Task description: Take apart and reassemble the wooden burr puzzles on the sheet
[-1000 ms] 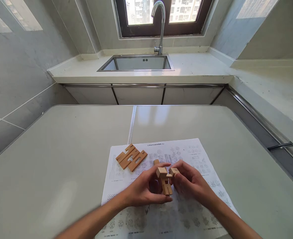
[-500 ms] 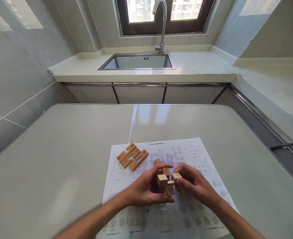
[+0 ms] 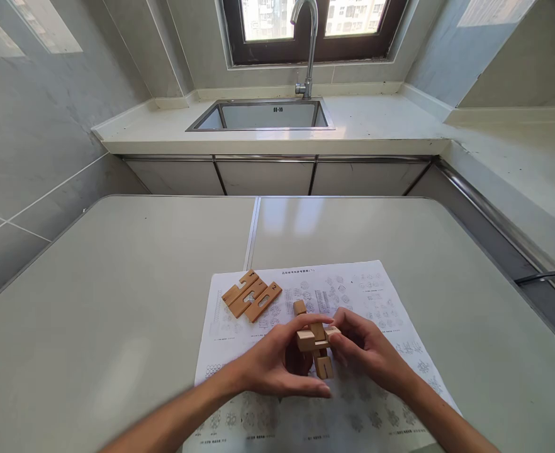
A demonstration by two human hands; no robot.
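Both hands hold a small cluster of interlocked wooden puzzle pieces (image 3: 316, 343) just above a printed instruction sheet (image 3: 376, 296). My left hand (image 3: 277, 365) curls round the cluster from the left, thumb underneath. From the right, my right hand (image 3: 365, 349) pinches a crosswise bar of it. One bar points away from me and another hangs down. A group of three flat notched wooden pieces (image 3: 252, 296) lies on the sheet's upper left corner, untouched.
The sheet lies on a pale grey table (image 3: 117, 302) with a seam down its middle. Beyond it runs a white counter (image 3: 376, 126) with a steel sink (image 3: 263, 116) and a tap (image 3: 308, 44) under a window. A second counter runs along the right.
The wooden cluster has been turned in my hands: the crosswise bar now lies level across the upright one, and the hands have dropped slightly toward the sheet.
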